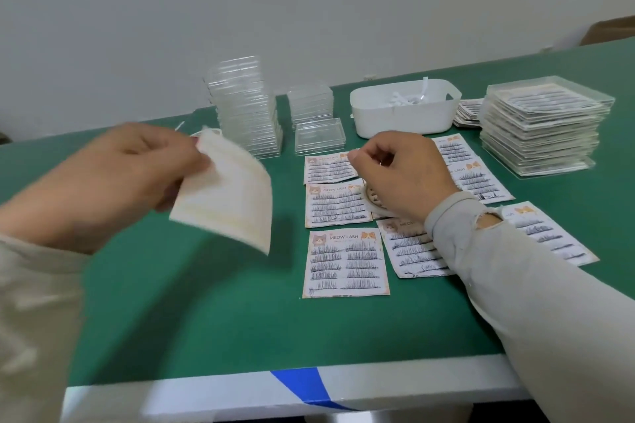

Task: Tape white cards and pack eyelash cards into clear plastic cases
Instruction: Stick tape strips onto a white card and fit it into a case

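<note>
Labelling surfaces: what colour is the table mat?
Green, on the mat; the head view shows it, with a white front edge carrying a blue stripe.

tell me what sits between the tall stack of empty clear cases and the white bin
In the head view, a shorter stack of clear cases stands between the tall stack and the white bin, with a single clear case lying just in front of it.

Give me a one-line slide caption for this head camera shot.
Left hand holds white cards; right hand hovers above eyelash cards on green table.
</note>
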The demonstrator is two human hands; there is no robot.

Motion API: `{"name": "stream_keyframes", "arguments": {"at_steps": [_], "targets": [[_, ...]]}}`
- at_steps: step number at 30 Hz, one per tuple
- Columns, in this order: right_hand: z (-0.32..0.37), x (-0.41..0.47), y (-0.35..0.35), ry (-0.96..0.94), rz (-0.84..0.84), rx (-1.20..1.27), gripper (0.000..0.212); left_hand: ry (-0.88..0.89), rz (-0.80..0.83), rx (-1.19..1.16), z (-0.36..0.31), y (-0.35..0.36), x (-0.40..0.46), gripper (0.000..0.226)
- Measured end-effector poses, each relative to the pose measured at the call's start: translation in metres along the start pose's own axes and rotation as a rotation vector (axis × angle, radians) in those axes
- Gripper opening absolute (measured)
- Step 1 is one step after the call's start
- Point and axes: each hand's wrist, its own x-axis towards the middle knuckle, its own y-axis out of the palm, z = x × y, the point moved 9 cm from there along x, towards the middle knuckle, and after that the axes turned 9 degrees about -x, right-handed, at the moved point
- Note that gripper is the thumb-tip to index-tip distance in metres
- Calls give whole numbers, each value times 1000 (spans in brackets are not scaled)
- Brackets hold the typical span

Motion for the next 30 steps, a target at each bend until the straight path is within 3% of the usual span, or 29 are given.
{"name": "stream_keyframes", "arguments": {"at_steps": [2,4,6,9,13,16,20,24,26,30], "targets": [[0,1,9,67,85,224,33,77,20,-140,-9,8,9,48],[-2,-3,22,209,240,497,37,29,175,-201,-5,49,18,43],[-5,-9,29,286,341,602,39,-51,257,-246,4,85,27,35],[-18,-5,23,288,266,505,30,-95,236,-202,21,112,44,39],[-30,5,10,265,76,370,29,-35,31,-59,31,122,62,34],[-31,7,5,221,2,217,33,-35,-7,-336,36,136,62,5],[-29,7,5,176,-36,-16,38,9,-68,-470,46,144,58,21],[-24,2,21,202,101,164,6,7,-146,-592,54,133,59,23],[-25,-1,28,242,161,317,13,19,-155,-603,54,131,60,24],[-25,-1,23,251,152,310,14,52,-124,-636,46,135,58,27]]}}
